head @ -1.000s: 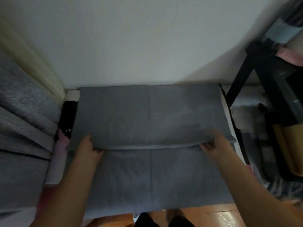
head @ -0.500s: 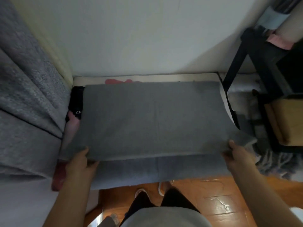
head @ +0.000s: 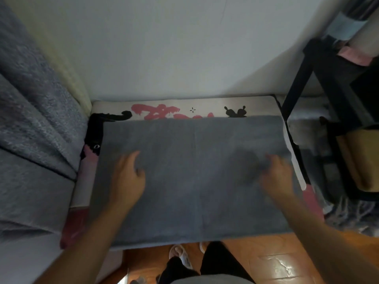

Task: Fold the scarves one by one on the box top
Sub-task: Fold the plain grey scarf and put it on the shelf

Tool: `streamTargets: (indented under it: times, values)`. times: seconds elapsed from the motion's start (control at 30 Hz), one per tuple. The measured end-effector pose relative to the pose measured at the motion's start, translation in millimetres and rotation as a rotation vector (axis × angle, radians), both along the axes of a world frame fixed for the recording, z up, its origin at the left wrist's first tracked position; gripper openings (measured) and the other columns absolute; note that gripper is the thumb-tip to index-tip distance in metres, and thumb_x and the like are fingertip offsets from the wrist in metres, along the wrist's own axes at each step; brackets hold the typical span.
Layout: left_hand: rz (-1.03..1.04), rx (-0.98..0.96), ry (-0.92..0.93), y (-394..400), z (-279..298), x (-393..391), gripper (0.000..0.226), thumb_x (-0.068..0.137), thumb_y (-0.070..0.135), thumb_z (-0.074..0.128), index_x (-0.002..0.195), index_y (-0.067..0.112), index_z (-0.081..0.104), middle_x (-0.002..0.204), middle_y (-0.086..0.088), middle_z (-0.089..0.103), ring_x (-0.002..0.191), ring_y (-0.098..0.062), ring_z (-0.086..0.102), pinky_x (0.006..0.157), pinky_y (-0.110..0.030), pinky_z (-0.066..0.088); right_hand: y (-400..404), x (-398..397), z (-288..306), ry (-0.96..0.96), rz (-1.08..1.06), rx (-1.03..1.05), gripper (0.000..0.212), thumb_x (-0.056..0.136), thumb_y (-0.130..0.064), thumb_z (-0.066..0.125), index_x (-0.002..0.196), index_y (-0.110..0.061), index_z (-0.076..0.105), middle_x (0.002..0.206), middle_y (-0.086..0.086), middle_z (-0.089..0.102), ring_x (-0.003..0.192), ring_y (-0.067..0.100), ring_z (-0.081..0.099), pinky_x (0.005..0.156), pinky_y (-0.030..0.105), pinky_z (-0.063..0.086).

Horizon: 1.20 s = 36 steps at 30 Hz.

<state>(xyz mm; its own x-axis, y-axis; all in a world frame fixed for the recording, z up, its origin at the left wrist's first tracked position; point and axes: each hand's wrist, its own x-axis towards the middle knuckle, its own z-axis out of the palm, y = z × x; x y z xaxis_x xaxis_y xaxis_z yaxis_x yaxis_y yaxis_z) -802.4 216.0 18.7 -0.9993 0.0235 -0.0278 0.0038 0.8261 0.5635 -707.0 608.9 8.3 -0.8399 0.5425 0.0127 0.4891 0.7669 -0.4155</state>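
A grey scarf (head: pixel 194 177) lies folded flat over most of the box top (head: pixel 164 107), which shows white with red and black print along its far edge. My left hand (head: pixel 128 177) is over the scarf's left half, fingers loosely spread, holding nothing. My right hand (head: pixel 275 177) is over the right half, blurred by motion, fingers bent down toward the cloth. The scarf's near edge hangs a little over the box's front.
A grey fuzzy blanket (head: pixel 30 140) is heaped at the left. A black frame (head: pixel 303 74) and a tan object (head: pixel 356 160) stand at the right. A white wall rises behind the box. Below are a wooden floor (head: pixel 276 263) and my legs.
Both hands pulled the upper layer's edge toward me over the lower layer, let go of it, and now sit on top of the folded scarf. More of the box's far edge shows.
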Motion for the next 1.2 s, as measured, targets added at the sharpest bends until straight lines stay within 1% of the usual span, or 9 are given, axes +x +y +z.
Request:
streamTargets:
  times: [0.2, 0.4, 0.53, 0.63, 0.8, 0.97, 1.03, 1.1, 1.2]
  values:
    - [-0.366, -0.423, -0.119, 23, -19, -173, 0.06, 0.098, 0.028, 0.059, 0.153, 0.012, 0.037, 0.147, -0.018, 0.047, 0.131, -0.037, 0.047, 0.109, -0.044, 0.039, 63, -178, -13, -0.363, 0.46, 0.165, 0.061, 0.09, -0.028, 0.068, 0.145, -0.019, 0.044, 0.149, 0.01, 0.043, 0.139, 0.033, 0.033, 0.114, 0.044, 0.031]
    - [-0.478, -0.523, -0.391, -3, -31, -244, 0.04, 0.09, 0.036, 0.072, 0.124, 0.028, 0.052, 0.124, -0.003, 0.057, 0.109, -0.025, 0.056, 0.092, -0.039, 0.047, 98, -242, -15, -0.615, 0.65, 0.054, 0.069, 0.08, -0.041, 0.078, 0.137, -0.021, 0.045, 0.13, 0.004, 0.053, 0.117, 0.026, 0.052, 0.093, 0.036, 0.044]
    - [-0.558, -0.726, -0.534, -16, -22, -241, 0.021, 0.095, 0.04, 0.063, 0.107, 0.024, 0.057, 0.109, 0.0, 0.06, 0.1, -0.02, 0.058, 0.088, -0.036, 0.049, 103, -236, -4, -0.804, 0.711, 0.156, 0.055, 0.089, -0.046, 0.068, 0.132, -0.014, 0.055, 0.132, 0.008, 0.058, 0.117, 0.026, 0.055, 0.096, 0.035, 0.045]
    - [-0.559, -0.692, -0.528, -27, -1, -257, 0.015, 0.098, 0.033, 0.059, 0.108, 0.022, 0.059, 0.12, -0.005, 0.063, 0.107, -0.023, 0.06, 0.094, -0.035, 0.047, 107, -252, 21, -0.724, 0.694, 0.146, 0.053, 0.093, -0.043, 0.065, 0.136, -0.015, 0.054, 0.137, 0.009, 0.057, 0.123, 0.028, 0.053, 0.102, 0.036, 0.042]
    - [-0.327, -0.72, -0.195, -5, 31, -305, 0.035, 0.094, 0.032, 0.065, 0.123, 0.013, 0.063, 0.131, -0.019, 0.06, 0.12, -0.037, 0.057, 0.101, -0.041, 0.045, 104, -314, 45, -0.537, 0.664, 0.309, 0.046, 0.093, -0.038, 0.065, 0.128, -0.011, 0.054, 0.131, 0.016, 0.059, 0.118, 0.036, 0.056, 0.097, 0.042, 0.048]
    - [-0.109, -0.691, -0.243, 46, -4, -262, 0.092, 0.088, 0.047, 0.068, 0.159, 0.022, 0.014, 0.161, -0.023, 0.016, 0.147, -0.043, 0.017, 0.119, -0.055, 0.017, 74, -300, 7, -0.263, 0.458, 0.461, 0.059, 0.087, -0.023, 0.071, 0.136, -0.005, 0.045, 0.136, 0.023, 0.049, 0.125, 0.044, 0.044, 0.104, 0.051, 0.04]
    - [-0.06, -0.534, -0.272, 65, -26, -208, 0.089, 0.091, 0.043, 0.065, 0.16, 0.024, 0.013, 0.163, -0.022, 0.011, 0.15, -0.043, 0.012, 0.121, -0.055, 0.014, 44, -259, -10, -0.068, 0.355, 0.331, 0.053, 0.084, -0.014, 0.068, 0.133, -0.002, 0.049, 0.133, 0.026, 0.049, 0.121, 0.046, 0.044, 0.104, 0.052, 0.037]
    - [-0.066, -0.391, -0.21, 73, -38, -140, 0.074, 0.093, 0.039, 0.063, 0.156, 0.021, 0.031, 0.16, -0.023, 0.022, 0.147, -0.043, 0.021, 0.119, -0.056, 0.024, 8, -199, -19, 0.123, 0.253, 0.114, 0.046, 0.082, -0.009, 0.067, 0.125, -0.002, 0.056, 0.122, 0.025, 0.054, 0.112, 0.045, 0.049, 0.099, 0.047, 0.038]
    - [-0.124, -0.292, -0.079, 62, -49, -37, 0.058, 0.096, 0.041, 0.052, 0.149, 0.019, 0.046, 0.158, -0.022, 0.031, 0.145, -0.043, 0.027, 0.115, -0.056, 0.032, -40, -91, -19, 0.173, 0.162, -0.125, 0.038, 0.086, -0.004, 0.068, 0.123, -0.005, 0.059, 0.121, 0.019, 0.054, 0.109, 0.038, 0.049, 0.095, 0.041, 0.038]
